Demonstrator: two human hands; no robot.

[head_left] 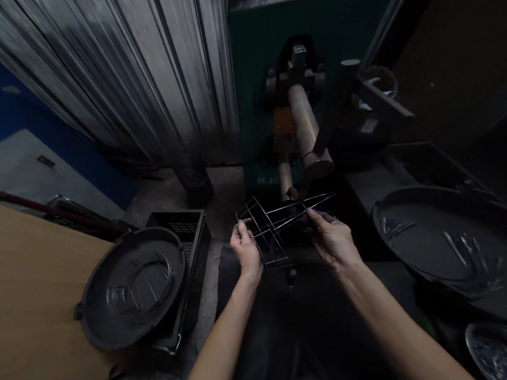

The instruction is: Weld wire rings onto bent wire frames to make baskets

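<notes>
Our left hand and right hand pinch the wire frame | tilting might snag it on the lower rod beyond

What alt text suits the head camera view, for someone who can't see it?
A person's left hand and right hand hold a thin wire frame in front of a green machine. A round dark tray with wire pieces sits at left, another tray at right.

The wire frame is between left basin and right basin.
</notes>
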